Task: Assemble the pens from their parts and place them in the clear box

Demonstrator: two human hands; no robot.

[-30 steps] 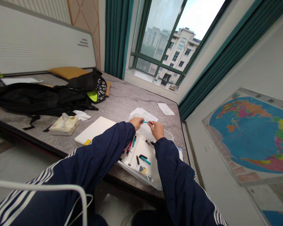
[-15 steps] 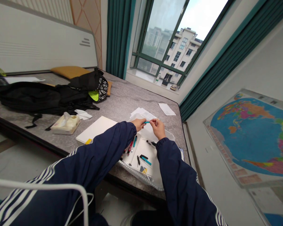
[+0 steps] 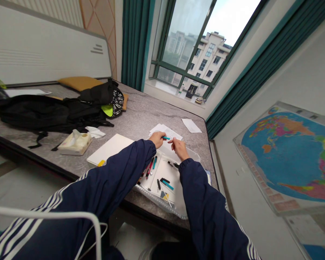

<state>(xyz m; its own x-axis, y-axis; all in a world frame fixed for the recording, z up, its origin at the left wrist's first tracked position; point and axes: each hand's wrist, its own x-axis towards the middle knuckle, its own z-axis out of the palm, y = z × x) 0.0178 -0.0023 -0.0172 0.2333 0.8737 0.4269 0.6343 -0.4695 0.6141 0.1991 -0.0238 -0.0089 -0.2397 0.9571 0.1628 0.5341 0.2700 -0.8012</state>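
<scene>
My left hand (image 3: 157, 139) holds a slim teal pen (image 3: 166, 138), its free end pointing right. Just past that end, my right hand (image 3: 179, 148) has its fingers curled and pressed together, apart from the pen; whatever they hold is too small to tell. Both hands are above a clear plastic box (image 3: 176, 213). Inside lie another teal pen (image 3: 168, 185), a black pen (image 3: 159, 184), a red pen (image 3: 149, 169) and an upright-lying teal piece (image 3: 155, 162). A grey and yellow patch (image 3: 164, 195) shows near the front.
Left of the box are a white flat case (image 3: 111, 148) and a tissue pack (image 3: 75, 142). A black backpack (image 3: 43, 113) lies farther left. Paper sheets (image 3: 166, 130) sit behind the box, and another sheet (image 3: 191, 125) is near the window. A white cable (image 3: 70, 214) crosses the lower left.
My right hand has come away from the end of the teal pen, leaving a small gap. My left hand still holds the pen, in nearly the same place.
</scene>
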